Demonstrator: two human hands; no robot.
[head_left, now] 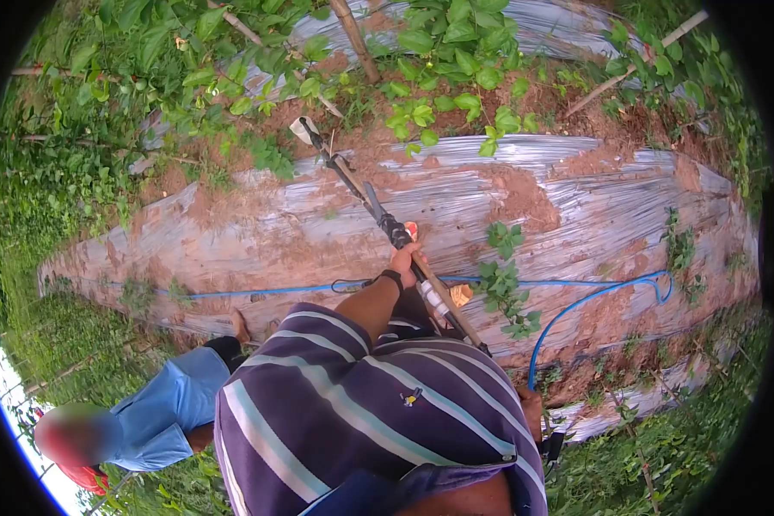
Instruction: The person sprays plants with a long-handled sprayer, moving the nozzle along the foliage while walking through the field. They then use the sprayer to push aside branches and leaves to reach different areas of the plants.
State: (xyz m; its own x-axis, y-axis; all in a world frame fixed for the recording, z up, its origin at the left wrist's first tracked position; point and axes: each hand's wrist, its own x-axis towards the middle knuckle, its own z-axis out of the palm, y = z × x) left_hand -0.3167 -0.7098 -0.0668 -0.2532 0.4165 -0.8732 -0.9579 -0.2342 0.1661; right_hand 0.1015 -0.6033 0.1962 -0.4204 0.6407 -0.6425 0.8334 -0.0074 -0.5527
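My left hand (407, 260) is closed round a long pole tool (432, 297) with black and white wrapping, held at a slant over the ground. A white piece (303, 130) sits at its far end, and its near end reaches down beside my striped shirt. A small red and white item (411, 230) shows just beyond this hand. At my right side, my right hand (531, 408) is partly hidden by the shirt. It looks curled where the blue hose (576, 316) meets it; the fingers are hard to make out.
Silvery plastic sheeting (353, 206) with soil on it covers the bed. Low green plants (500, 279) grow through it. Leafy vines and wooden stakes (355, 39) stand beyond. A person in a blue top (159, 404) is at the lower left. A yellowish scrap (461, 295) lies by the pole.
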